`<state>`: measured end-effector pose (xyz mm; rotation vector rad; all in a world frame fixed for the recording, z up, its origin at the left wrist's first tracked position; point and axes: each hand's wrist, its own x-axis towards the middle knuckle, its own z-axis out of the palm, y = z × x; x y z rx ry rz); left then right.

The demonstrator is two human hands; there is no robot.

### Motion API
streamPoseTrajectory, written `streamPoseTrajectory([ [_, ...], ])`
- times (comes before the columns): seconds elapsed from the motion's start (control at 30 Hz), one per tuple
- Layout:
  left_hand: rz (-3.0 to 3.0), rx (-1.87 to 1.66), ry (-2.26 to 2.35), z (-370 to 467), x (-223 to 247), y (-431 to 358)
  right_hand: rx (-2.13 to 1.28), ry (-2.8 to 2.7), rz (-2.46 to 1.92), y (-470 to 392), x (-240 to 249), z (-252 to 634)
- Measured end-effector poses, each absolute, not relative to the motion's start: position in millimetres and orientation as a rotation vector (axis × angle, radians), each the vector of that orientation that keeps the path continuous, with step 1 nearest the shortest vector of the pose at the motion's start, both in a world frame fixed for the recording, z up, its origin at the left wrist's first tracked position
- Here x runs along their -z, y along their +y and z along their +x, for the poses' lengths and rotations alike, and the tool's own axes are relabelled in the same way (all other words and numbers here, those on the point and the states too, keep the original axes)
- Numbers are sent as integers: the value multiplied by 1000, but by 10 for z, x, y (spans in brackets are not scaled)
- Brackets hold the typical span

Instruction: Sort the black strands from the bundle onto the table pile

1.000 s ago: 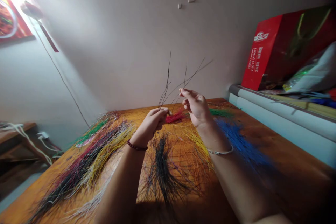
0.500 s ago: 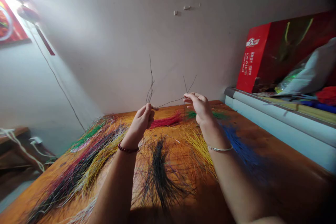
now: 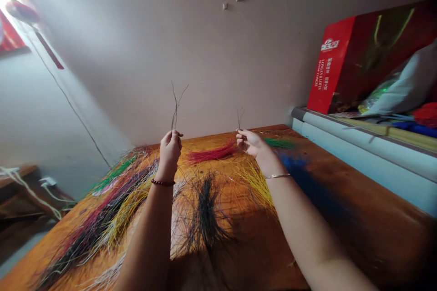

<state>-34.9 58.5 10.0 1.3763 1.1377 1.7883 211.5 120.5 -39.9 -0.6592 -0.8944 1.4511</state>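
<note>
Both hands have drawn apart — left hand (image 3: 170, 148) pinching dark strands (image 3: 175, 104) at ten o'clock, right hand (image 3: 251, 143) pinching short strands (image 3: 239, 118) at two — bundle divided.

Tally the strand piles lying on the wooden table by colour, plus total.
Red strand pile: 1
Green strand piles: 2
Blue strand pile: 1
Black strand pile: 1
Yellow strand piles: 2
Dark maroon strand pile: 1
Total: 8 piles. Edges overlap, so the counts are approximate.
</note>
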Motion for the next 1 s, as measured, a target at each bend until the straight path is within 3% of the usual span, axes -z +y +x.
streamPoseTrajectory([
  [0.47,1168,-1438,875,16,-53,428,-1917,-783,-208,990,153,2021],
  [0.8,1202,-1621,806,207,-2,342,-1903,-875,-84,771,27,1858],
  [1.0,1324,-1597,830,352,100,327,-1702,-976,-142,660,2,1735],
])
